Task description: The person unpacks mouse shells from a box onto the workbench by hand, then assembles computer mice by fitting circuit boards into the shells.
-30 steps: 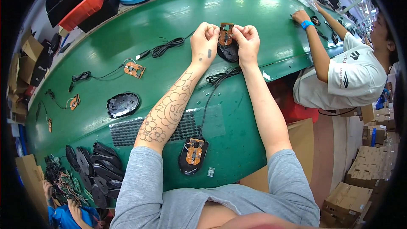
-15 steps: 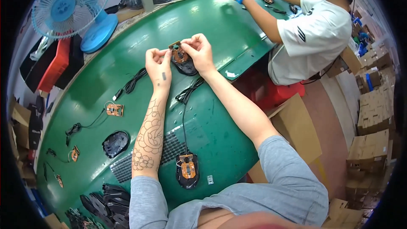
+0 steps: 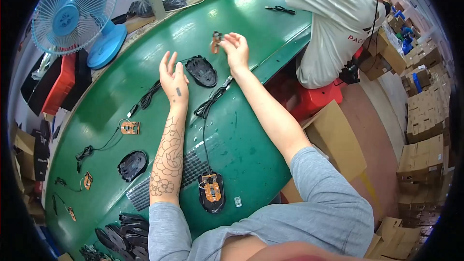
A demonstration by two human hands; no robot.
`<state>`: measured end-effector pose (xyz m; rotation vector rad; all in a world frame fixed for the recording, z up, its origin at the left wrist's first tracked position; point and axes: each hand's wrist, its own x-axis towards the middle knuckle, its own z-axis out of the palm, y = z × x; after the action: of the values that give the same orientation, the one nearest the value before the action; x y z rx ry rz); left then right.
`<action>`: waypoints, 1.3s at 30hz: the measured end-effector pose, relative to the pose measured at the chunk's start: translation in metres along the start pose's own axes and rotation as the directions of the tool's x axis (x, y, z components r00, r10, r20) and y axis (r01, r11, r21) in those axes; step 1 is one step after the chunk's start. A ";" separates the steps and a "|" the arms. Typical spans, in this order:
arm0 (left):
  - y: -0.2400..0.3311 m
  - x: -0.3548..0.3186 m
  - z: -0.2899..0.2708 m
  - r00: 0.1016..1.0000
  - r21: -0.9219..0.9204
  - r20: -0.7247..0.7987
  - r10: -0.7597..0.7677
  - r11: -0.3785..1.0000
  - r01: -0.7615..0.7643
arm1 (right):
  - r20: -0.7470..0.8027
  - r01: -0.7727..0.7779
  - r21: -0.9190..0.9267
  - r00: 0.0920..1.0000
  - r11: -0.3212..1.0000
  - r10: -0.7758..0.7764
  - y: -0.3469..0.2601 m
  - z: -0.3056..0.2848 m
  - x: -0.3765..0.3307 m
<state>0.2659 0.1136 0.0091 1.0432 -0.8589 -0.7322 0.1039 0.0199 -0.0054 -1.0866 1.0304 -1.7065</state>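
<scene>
My right hand pinches a small brown circuit board, raised above the green table and slightly smeared by motion. My left hand is open, its fingers apart, with nothing visible in it. Between the two hands a black mouse shell lies on the table, its hollow inside facing up. Beside my left wrist is a coiled black cable with a metal plug. Nearer to me sits another mouse base with a brown board in it, its cable running up to a tied bundle.
Left of my left forearm lie a loose board, an empty black shell and a dark ridged mat. Black shells are heaped at the near edge. A blue fan stands far left. At far right a person in white sits.
The board has come up out of the mouse shell in my right hand. My left hand has let go and opened. The person at far right has leaned further away.
</scene>
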 end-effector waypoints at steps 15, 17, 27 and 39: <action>0.261 -0.135 0.005 0.655 -0.723 0.482 0.581 0.687 -0.077 | 0.204 0.563 -0.614 0.790 0.553 -0.578 -0.007 0.004 -0.018; 0.271 -0.183 -0.022 0.717 -0.707 0.449 0.533 0.702 -0.079 | 0.201 0.615 -0.572 0.746 0.542 -0.635 0.003 -0.001 -0.014; 0.287 -0.254 -0.088 0.899 -0.654 0.319 0.300 0.756 -0.021 | 0.364 0.682 -0.299 0.729 0.668 -0.580 -0.069 0.004 -0.090; 0.122 -0.310 -0.136 0.857 0.800 0.469 0.214 0.307 -0.515 | 0.978 0.461 -0.135 0.205 0.877 0.043 -0.117 -0.033 -0.230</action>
<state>0.2494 0.4735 0.0124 1.6432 -1.8141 0.1199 0.1084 0.2765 0.0373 -2.2620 0.3256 -0.5549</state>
